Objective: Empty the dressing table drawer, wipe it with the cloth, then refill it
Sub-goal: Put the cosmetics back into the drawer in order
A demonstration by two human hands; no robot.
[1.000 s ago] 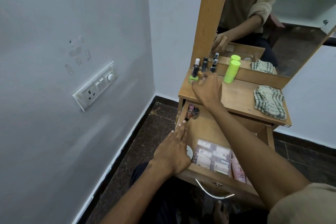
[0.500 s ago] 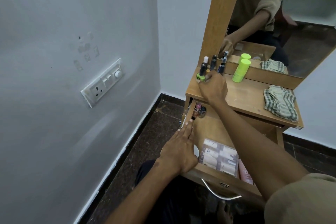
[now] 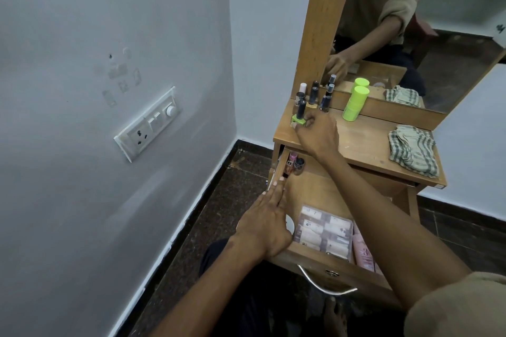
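The right hand (image 3: 317, 134) pinches the small green-based nail polish bottle with dark cap (image 3: 299, 115) on the wooden tabletop (image 3: 361, 145); below it, the left hand (image 3: 267, 223) lies flat, fingers straight, on the open wooden drawer (image 3: 309, 191); the checked cloth (image 3: 413, 149) lies well right.

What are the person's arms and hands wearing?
Both forearms are bare. The right arm has a khaki-beige sleeve pushed up above the elbow. No rings, watch or gloves show on the left hand or right hand. The left fingernails look pale, maybe painted.

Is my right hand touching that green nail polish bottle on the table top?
Touching. The head view shows the right hand's curled fingertips meeting the green nail polish bottle's base on the dressing table, with no gap visible.
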